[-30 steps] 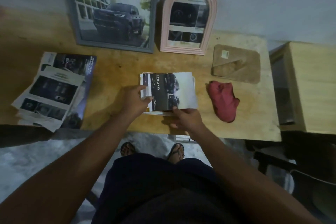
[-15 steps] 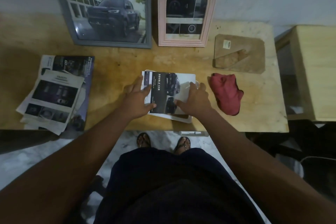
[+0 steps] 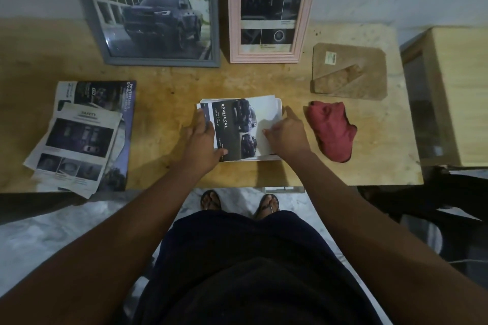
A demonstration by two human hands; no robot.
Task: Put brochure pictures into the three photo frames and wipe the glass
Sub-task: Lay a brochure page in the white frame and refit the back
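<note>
A "Double Cab" brochure picture [image 3: 237,129] lies on a white photo frame [image 3: 277,103] flat on the wooden table [image 3: 169,92]. My left hand [image 3: 202,144] grips the picture's left edge, thumb on top. My right hand [image 3: 286,133] presses fingers flat on its white right part. A grey frame [image 3: 79,8] with a truck picture and a pink arched frame [image 3: 233,13] with a brochure page lean against the wall. A red cloth [image 3: 331,130] lies right of my right hand.
A stack of loose brochure pages [image 3: 79,134] lies at the table's left front. A brown frame backing board [image 3: 348,71] rests at the back right. A light wooden cabinet [image 3: 459,103] stands to the right. My feet [image 3: 239,202] show below the table edge.
My right hand moved from the picture's near edge up onto its right side. The left hand shifted slightly along the left edge. The picture now lies squarer over the white frame.
</note>
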